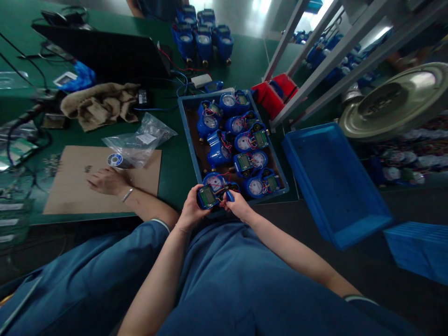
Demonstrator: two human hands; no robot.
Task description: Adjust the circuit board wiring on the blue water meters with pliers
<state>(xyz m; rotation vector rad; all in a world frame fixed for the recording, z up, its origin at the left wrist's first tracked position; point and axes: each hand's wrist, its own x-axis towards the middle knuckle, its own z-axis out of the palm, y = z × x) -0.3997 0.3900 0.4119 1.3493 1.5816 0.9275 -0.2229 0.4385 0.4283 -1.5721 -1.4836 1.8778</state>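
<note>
My left hand (191, 210) and my right hand (240, 205) are both closed on a small blue meter unit (210, 196) with a green display board and loose wires. I hold it at the near edge of a blue tray (182, 109) that carries several blue water meters (219, 149) with round dials and open electronics. The unit sits just above the tray's front rim, close to my body.
A co-worker's hand (107, 181) with a bracelet rests on a cardboard sheet (70, 191) beside a solder spool (115, 160) and a plastic bag (140, 140). An empty blue crate (332, 186) stands right, red bins (271, 95) and more meters (203, 35) behind, a cloth (100, 105) left.
</note>
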